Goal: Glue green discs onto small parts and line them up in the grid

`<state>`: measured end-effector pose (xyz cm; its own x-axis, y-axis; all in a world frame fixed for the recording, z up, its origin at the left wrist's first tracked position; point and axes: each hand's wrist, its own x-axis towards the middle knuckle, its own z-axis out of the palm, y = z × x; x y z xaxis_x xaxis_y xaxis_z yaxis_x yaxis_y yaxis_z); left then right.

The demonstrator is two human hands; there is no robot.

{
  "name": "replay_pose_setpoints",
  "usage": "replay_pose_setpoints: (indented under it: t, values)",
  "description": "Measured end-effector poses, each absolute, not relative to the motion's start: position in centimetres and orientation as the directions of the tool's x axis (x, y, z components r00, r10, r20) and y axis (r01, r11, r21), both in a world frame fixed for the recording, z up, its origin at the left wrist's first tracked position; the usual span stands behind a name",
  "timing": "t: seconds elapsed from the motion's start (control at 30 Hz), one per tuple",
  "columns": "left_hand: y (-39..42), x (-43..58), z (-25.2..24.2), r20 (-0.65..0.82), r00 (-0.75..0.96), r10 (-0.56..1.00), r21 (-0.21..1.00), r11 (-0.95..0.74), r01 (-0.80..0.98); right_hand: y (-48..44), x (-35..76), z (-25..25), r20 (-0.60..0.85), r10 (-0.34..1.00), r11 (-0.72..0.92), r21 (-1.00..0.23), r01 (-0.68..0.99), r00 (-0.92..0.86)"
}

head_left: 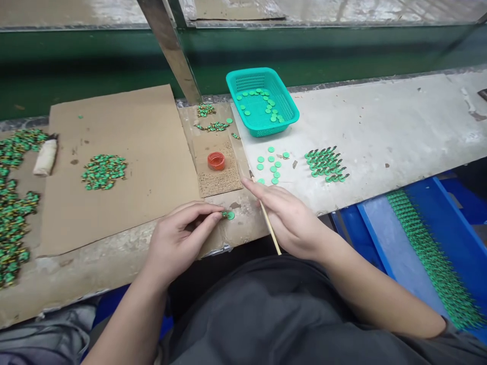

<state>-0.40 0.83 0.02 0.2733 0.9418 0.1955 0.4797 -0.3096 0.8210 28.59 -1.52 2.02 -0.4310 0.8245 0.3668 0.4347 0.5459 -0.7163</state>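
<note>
My left hand point(182, 235) is over the front edge of the bench, thumb and forefinger pinched on a small green painted piece point(224, 215). A green disc point(231, 216) lies right at its end; whether the two are joined I cannot tell. In my right hand point(291, 218) is a thin brush point(271, 228) with a pale wooden handle, its dark tip pointing away from me. Ahead of both hands, a red cap point(216, 161) holding some liquid sits on a speckled cardboard strip point(218, 185). Loose green discs point(271, 159) are scattered just beyond my right hand.
A turquoise basket point(262, 132) with green discs stands at the back. To its right front are rows of small pieces on discs point(326, 163). Heaps of green-and-gold pieces point(103, 172) lie left on cardboard point(152, 152). A blue tray point(462, 213) of finished-looking rows is lower right.
</note>
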Motion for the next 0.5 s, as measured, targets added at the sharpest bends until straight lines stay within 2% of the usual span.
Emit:
replay_pose_setpoints:
  t: [0.1,0.23,0.4,0.5]
  values:
    - [0.9,-0.4,0.1,0.196,0.285,0.938,0.815,-0.318,0.485,-1.5,28.3,2.3,0.390,0.845,0.522,-0.751,0.404,-0.367]
    - [0.9,-0.4,0.0,0.210,0.295,0.932,0.793,-0.339,0.506,-1.7,27.8,2.4,0.380,0.905,0.424,-0.843,0.332,-0.191]
    - [1.0,-0.2,-0.2,0.241,0.309,0.920,0.759,-0.377,0.530,-2.0,26.8,1.6,0.318,0.948,0.318,-0.947,0.052,-0.008]
    - [1.1,-0.1,-0.2,0.259,0.319,0.912,0.744,-0.399,0.536,-2.0,26.5,1.3,0.278,0.961,0.278,-0.961,-0.003,-0.016]
